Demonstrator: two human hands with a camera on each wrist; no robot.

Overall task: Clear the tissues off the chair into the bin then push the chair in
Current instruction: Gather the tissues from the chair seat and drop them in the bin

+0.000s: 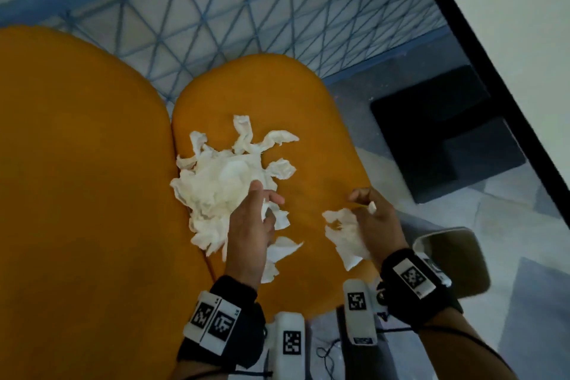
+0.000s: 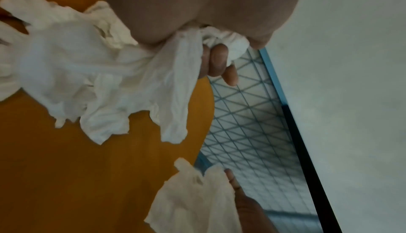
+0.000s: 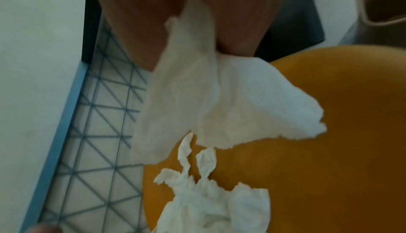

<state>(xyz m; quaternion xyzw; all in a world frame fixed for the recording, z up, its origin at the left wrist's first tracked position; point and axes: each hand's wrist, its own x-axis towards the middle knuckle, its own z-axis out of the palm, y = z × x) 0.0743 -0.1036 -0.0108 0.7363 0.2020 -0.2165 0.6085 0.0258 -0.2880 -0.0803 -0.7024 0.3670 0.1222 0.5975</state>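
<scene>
The orange chair (image 1: 293, 108) fills most of the head view, its seat beside a larger orange cushion (image 1: 77, 179) on its left. Beyond the chair lies a blue-lined rug (image 1: 246, 15); right of the chair a black mat (image 1: 444, 133) sits on the floor, and the beige bin (image 1: 462, 259) stands by the chair's near right edge. On the seat rests a heap of white tissues (image 1: 216, 185). The left hand (image 1: 249, 231) has its grip clenched on tissues from the heap; the right hand (image 1: 376, 222) pinches a separate tissue piece (image 1: 345, 234).
</scene>
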